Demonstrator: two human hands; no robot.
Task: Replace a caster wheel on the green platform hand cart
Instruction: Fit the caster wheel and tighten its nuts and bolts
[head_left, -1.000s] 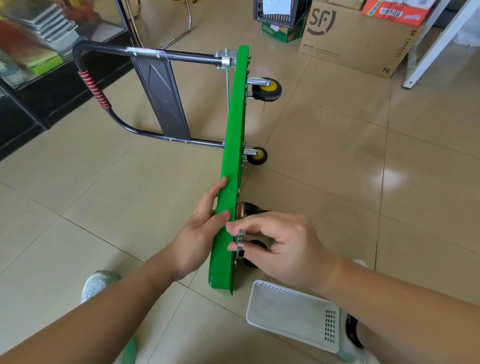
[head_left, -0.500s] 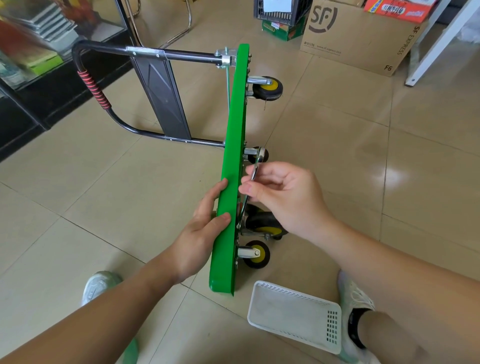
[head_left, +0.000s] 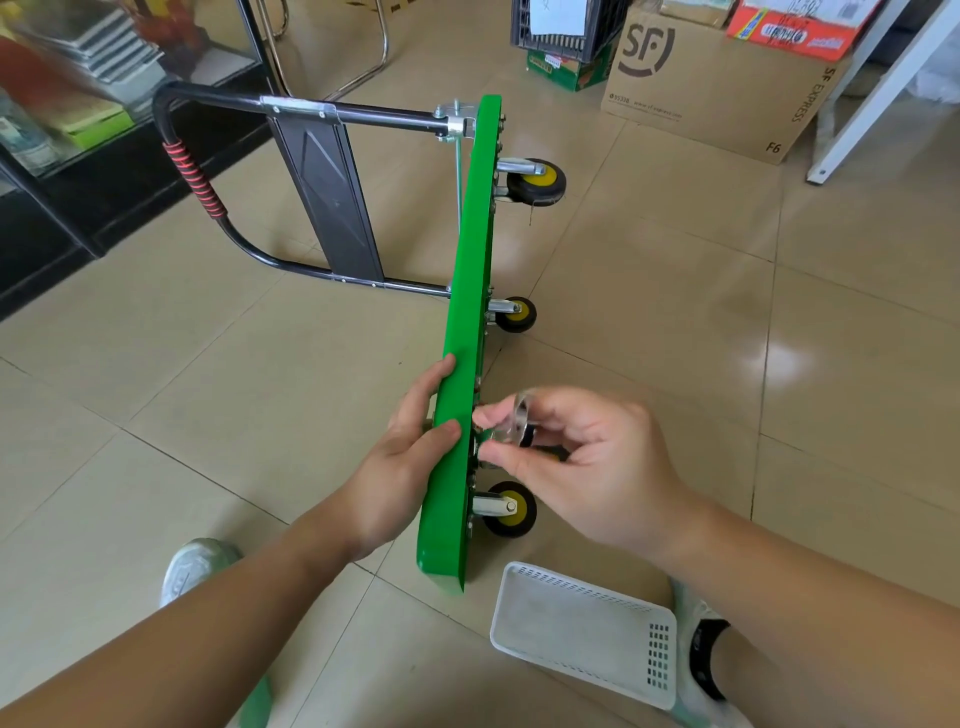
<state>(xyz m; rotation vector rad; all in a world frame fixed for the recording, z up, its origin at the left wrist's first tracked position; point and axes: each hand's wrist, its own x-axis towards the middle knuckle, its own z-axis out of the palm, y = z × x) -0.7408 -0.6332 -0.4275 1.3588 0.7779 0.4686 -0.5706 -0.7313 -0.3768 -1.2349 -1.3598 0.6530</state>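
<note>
The green platform cart (head_left: 470, 291) stands on its side edge on the tiled floor, its black handle (head_left: 218, 156) folded out to the left. My left hand (head_left: 410, 447) grips the deck's upper edge. Yellow-hubbed caster wheels (head_left: 535, 182) stick out to the right, one further down (head_left: 516, 314) and one near the bottom (head_left: 509, 509). My right hand (head_left: 576, 462) pinches a small metal wrench (head_left: 517, 418), blurred by motion, against the deck's underside beside a caster mostly hidden behind my fingers.
A white plastic basket (head_left: 582, 629) lies on the floor by my right foot (head_left: 701, 660). Cardboard boxes (head_left: 711, 78) and a dark crate (head_left: 561, 26) stand at the back. A glass shelf unit (head_left: 78, 104) is at the left, a white frame leg (head_left: 878, 98) at the right.
My right hand swung the wrench up along the deck half a second ago and has come back down to the lower caster. My left hand and the cart stayed put.
</note>
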